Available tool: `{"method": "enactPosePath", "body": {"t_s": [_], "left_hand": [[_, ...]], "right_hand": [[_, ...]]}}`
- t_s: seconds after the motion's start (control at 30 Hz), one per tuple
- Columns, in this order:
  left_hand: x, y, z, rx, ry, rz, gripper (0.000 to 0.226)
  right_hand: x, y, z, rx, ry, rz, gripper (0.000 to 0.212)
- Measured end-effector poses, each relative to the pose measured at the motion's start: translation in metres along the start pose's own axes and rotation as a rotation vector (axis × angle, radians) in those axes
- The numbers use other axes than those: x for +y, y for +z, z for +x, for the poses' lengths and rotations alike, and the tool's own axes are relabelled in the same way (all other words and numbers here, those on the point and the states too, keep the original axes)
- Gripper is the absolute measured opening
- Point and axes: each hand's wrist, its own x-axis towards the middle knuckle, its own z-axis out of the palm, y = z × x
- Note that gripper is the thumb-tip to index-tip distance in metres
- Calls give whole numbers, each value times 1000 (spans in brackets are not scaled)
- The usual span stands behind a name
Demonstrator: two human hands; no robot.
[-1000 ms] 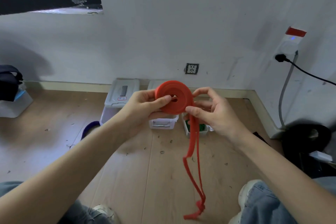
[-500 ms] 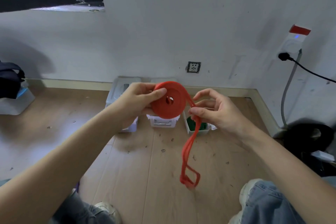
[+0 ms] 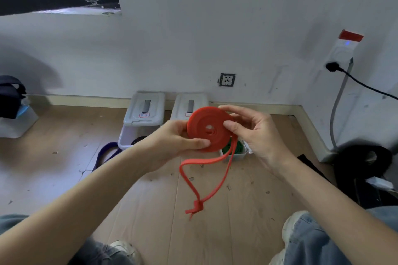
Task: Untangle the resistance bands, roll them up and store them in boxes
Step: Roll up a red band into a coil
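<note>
Above the wooden floor [image 3: 150, 211], in front of the white wall, I held the red resistance band [image 3: 208, 129], most of it wound into a flat coil. My left hand [image 3: 172, 142] gripped the coil's lower left edge, thumb pressed across its face and fingers curled behind. My right hand [image 3: 256, 133] pinched the coil's right side, thumb on the front, index finger arched over the top rim. The unrolled tail drooped from the coil's lower right in a double strand, ending in a small knot [image 3: 197, 207] that hung clear of the floor. Behind my hands stood two lidded white boxes [image 3: 146, 109] near the skirting board, and just beside them an open box [image 3: 234, 155] held a green band [image 3: 228, 148]. A purple band [image 3: 107, 153] lay on the floor by the left box.
</note>
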Motion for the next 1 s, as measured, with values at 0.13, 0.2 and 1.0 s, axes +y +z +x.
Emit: {"method": "enactPosePath", "body": {"t_s": [0.13, 0.2, 1.0], "left_hand": [[7, -6, 3, 130, 95, -73, 29], [10, -11, 4, 165, 100, -154, 34], [21, -11, 5, 393, 127, -17, 16]], "right_hand": [[2, -3, -1, -27, 96, 52, 31], [4, 0, -4, -44, 152, 92, 31], [9, 4, -6, -149, 109, 105, 11]]}}
